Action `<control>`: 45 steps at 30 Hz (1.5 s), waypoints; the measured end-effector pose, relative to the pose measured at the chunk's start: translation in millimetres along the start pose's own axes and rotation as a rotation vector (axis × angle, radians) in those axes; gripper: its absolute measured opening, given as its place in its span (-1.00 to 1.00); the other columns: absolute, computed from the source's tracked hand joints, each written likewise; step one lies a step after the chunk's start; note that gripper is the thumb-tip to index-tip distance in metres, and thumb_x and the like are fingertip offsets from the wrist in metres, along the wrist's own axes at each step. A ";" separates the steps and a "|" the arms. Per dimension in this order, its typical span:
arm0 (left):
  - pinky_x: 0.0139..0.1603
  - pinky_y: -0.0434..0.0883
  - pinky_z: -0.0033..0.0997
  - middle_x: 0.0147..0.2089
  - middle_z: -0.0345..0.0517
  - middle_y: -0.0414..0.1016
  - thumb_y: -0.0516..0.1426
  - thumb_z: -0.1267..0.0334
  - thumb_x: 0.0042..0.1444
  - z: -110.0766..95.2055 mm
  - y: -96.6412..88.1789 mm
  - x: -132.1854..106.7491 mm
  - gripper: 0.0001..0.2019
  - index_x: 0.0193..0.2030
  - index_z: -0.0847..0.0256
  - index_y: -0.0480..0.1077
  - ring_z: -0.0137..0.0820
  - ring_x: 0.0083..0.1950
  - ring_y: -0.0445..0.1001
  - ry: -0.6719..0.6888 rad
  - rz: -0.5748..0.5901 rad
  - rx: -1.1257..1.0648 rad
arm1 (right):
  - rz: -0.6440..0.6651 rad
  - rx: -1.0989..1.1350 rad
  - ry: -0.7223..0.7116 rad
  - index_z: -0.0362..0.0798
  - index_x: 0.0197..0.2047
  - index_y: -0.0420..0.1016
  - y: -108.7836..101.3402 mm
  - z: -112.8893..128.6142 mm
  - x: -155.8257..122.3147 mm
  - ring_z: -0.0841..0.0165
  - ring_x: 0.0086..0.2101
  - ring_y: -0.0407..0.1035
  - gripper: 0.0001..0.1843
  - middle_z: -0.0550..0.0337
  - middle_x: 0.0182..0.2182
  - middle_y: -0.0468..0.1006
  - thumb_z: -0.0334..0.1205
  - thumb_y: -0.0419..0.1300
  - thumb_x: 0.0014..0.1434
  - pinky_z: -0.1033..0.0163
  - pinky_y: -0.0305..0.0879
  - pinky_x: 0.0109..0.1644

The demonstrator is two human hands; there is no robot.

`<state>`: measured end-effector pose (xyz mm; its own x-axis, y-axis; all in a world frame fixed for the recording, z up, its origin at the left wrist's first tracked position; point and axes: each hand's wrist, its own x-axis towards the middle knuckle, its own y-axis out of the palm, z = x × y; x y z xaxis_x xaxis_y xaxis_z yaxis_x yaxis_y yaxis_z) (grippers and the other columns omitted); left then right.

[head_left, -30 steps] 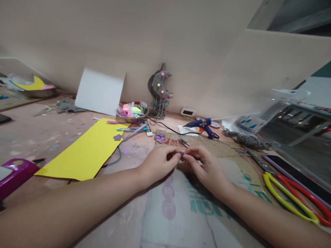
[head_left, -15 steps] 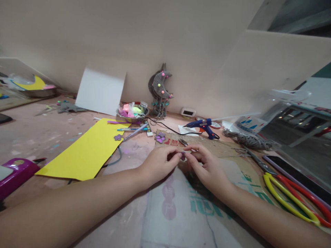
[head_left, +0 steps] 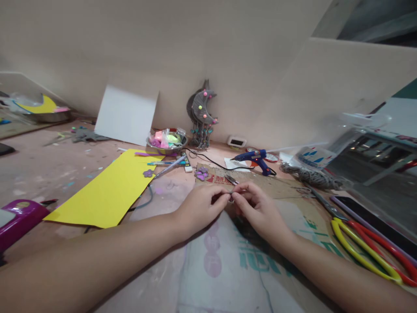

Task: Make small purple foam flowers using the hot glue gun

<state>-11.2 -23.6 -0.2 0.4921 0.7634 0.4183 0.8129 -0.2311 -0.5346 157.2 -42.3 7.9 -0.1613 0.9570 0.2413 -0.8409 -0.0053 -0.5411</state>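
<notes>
My left hand (head_left: 202, 208) and my right hand (head_left: 259, 211) meet above the covered work surface, fingertips pinched together. Between them is a small purple-grey piece (head_left: 231, 198), mostly hidden by the fingers; its kind is too small to make out. Just beyond the left hand lies a grey flower-like shape with purple parts (head_left: 201, 174). A pair of metal-tipped snips or tweezers (head_left: 231, 179) lies right behind the fingertips. A smaller purple flower shape (head_left: 149, 173) rests by the edge of the yellow sheet (head_left: 110, 191).
A blue glue gun (head_left: 256, 158) with a lit red light stands behind my right hand, its black cord running left. Scissors (head_left: 365, 248) and a phone (head_left: 378, 226) lie at right. A bowl of coloured clay packs (head_left: 166, 142) and a grey moon ornament (head_left: 203, 108) stand behind.
My fingers have shifted slightly around the small piece, and less purple shows between them. Both arms stay nearly in place, and the things on the table have not moved.
</notes>
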 end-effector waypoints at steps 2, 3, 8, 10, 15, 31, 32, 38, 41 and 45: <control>-0.20 0.29 -0.46 -0.26 -0.16 0.52 -0.03 0.30 0.19 -0.3 -0.2 0.1 -0.77 -0.25 0.22 0.45 -0.41 -0.25 0.42 -0.002 0.002 -0.011 | 0.000 -0.015 -0.005 -0.04 -0.28 0.25 -0.2 0.2 -0.2 0.46 -0.61 0.26 -0.85 0.34 -0.64 0.35 -0.12 0.05 0.18 0.39 0.11 -0.57; -0.19 0.30 -0.45 -0.24 -0.15 0.52 -0.03 0.30 0.19 -0.6 -0.2 0.1 -0.78 -0.23 0.21 0.45 -0.41 -0.23 0.42 -0.006 0.003 -0.022 | 0.000 -0.021 -0.005 -0.04 -0.28 0.25 -0.3 0.2 -0.2 0.46 -0.61 0.26 -0.84 0.34 -0.65 0.35 -0.12 0.05 0.18 0.39 0.11 -0.57; -0.23 0.33 -0.46 -0.21 -0.13 0.50 -0.01 0.22 0.18 -2.1 0.1 0.1 -0.78 -0.15 0.22 0.38 -0.42 -0.24 0.43 -0.097 -0.028 -0.134 | 0.002 -0.001 -0.015 -0.03 -0.28 0.26 0.1 0.6 0.1 0.46 -0.62 0.27 -0.85 0.33 -0.63 0.36 -0.13 0.05 0.18 0.39 0.11 -0.58; -0.26 0.33 -0.47 -0.24 -0.13 0.49 -0.01 0.21 0.18 -2.2 0.5 0.0 -0.80 -0.18 0.24 0.36 -0.43 -0.27 0.43 -0.114 -0.040 -0.153 | 0.005 0.000 -0.022 -0.03 -0.29 0.26 0.3 0.0 0.0 0.47 -0.61 0.27 -0.86 0.32 -0.61 0.37 -0.14 0.05 0.19 0.38 0.13 -0.57; -0.26 0.32 -0.46 -0.30 -0.16 0.46 -0.03 0.27 0.17 -1.3 0.7 0.7 -0.84 -0.27 0.22 0.35 -0.43 -0.28 0.40 -0.092 -0.033 -0.117 | 0.028 0.029 -0.032 -0.03 -0.23 0.26 -0.2 -3.0 -1.8 0.47 -0.60 0.27 -0.82 0.33 -0.61 0.36 -0.09 0.05 0.20 0.38 0.15 -0.54; -0.29 0.29 -0.46 -0.32 -0.16 0.45 -0.02 0.27 0.17 -3.4 -0.9 1.2 -0.85 -0.29 0.24 0.34 -0.43 -0.29 0.40 -0.121 -0.065 -0.088 | 0.012 0.087 -0.033 -0.02 -0.20 0.22 1.4 -1.5 -3.7 0.48 -0.64 0.18 -0.82 0.40 -0.68 0.27 -0.10 0.02 0.21 0.39 0.08 -0.57; -0.28 0.29 -0.45 -0.32 -0.16 0.45 -0.02 0.27 0.17 -3.2 -0.8 1.1 -0.85 -0.28 0.24 0.34 -0.42 -0.28 0.40 -0.114 -0.064 -0.079 | 0.018 0.094 -0.022 -0.02 -0.19 0.22 1.4 -1.9 -3.1 0.49 -0.65 0.17 -0.81 0.41 -0.68 0.27 -0.09 0.02 0.21 0.39 0.08 -0.58; -0.27 0.29 -0.45 -0.31 -0.16 0.44 -0.03 0.28 0.18 -1.5 -0.7 0.0 -0.85 -0.27 0.24 0.33 -0.43 -0.28 0.38 -0.087 -0.047 -0.082 | 0.046 0.115 0.043 -0.04 -0.24 0.26 1.1 -4.7 0.1 0.47 -0.62 0.21 -0.78 0.37 -0.66 0.32 -0.05 0.04 0.19 0.38 0.12 -0.56; -0.29 0.30 -0.46 -0.33 -0.16 0.43 -0.02 0.26 0.18 -0.2 -0.4 -0.3 -0.85 -0.27 0.24 0.33 -0.44 -0.31 0.37 -0.099 -0.031 -0.126 | 0.061 0.142 0.073 -0.04 -0.26 0.26 0.4 -5.1 1.2 0.48 -0.62 0.20 -0.77 0.37 -0.66 0.33 -0.04 0.06 0.17 0.38 0.12 -0.56; -0.37 0.31 -0.48 -0.41 -0.19 0.38 -0.04 0.15 0.20 4.2 2.6 1.5 -0.78 -0.23 0.24 0.32 -0.48 -0.41 0.35 -0.183 0.018 -0.376 | 0.045 0.196 0.095 -0.05 -0.28 0.25 -0.6 -3.2 3.0 0.50 -0.65 0.16 -0.76 0.39 -0.67 0.29 -0.03 0.08 0.15 0.39 0.09 -0.58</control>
<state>-9.7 -20.5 -4.0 0.4714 0.8441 0.2554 0.8784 -0.4236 -0.2212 158.8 -38.5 6.4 -0.1596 0.9775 0.1382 -0.9197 -0.0963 -0.3807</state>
